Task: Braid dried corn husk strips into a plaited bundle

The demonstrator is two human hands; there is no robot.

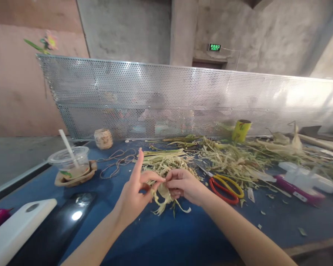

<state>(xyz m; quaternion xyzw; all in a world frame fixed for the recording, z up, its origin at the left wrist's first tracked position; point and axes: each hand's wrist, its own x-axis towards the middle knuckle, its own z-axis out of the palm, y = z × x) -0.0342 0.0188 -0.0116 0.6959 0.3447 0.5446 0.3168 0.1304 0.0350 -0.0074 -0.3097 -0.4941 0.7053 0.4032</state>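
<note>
My left hand [137,195] is raised over the blue table [166,236], its index finger pointing up while the other fingers pinch a pale strip of dried husk. Right beside it, my right hand [184,184] has its fingers curled closed on the same pale, curly husk piece [163,197], which hangs between both hands. The fingertips of the two hands meet. Behind them lies a pile of dry husk strips [169,160]. Scissors with red and yellow handles [224,188] rest to the right of my right hand.
At left are a plastic cup with a straw [72,162], a white power bank [24,225] and a black phone [69,221]. Twine [118,162] lies behind. A purple-and-white glue gun [299,188] sits at right. A perforated metal screen [155,96] stands at the back.
</note>
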